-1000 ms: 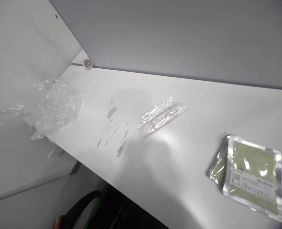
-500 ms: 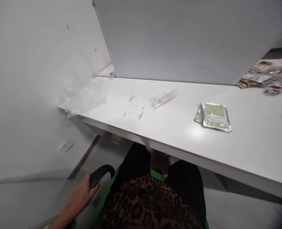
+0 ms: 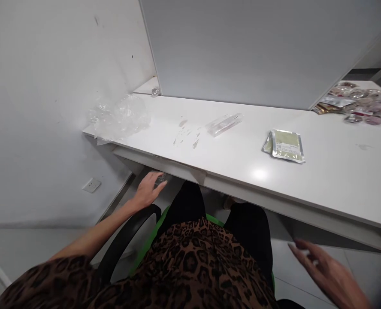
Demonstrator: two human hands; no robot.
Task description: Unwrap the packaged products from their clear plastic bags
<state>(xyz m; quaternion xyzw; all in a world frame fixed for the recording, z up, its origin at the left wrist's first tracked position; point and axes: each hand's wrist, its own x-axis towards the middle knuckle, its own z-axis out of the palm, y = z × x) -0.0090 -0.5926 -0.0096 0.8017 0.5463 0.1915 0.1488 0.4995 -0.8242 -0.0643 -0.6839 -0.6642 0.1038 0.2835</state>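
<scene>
My left hand reaches past the black chair armrest, just below the front edge of the white desk. Its thumb and fingers are apart with nothing between them. At the lower right, my right hand hangs in the air beside the chair, slightly blurred, fingers parted and holding nothing. On the desk lie two overlapping green and silver sachets, a clear plastic packet with something slim inside, and a heap of crumpled clear plastic by the wall.
A grey partition stands along the desk's back edge. Several small clear-wrapped items are piled at the far right. Under the desk is a shelf edge. A wall socket is at the left. My legs are beneath the desk.
My left hand has let go of the armrest and moved forward toward the desk edge. My right hand has come into view at the lower right. The view has shifted slightly.
</scene>
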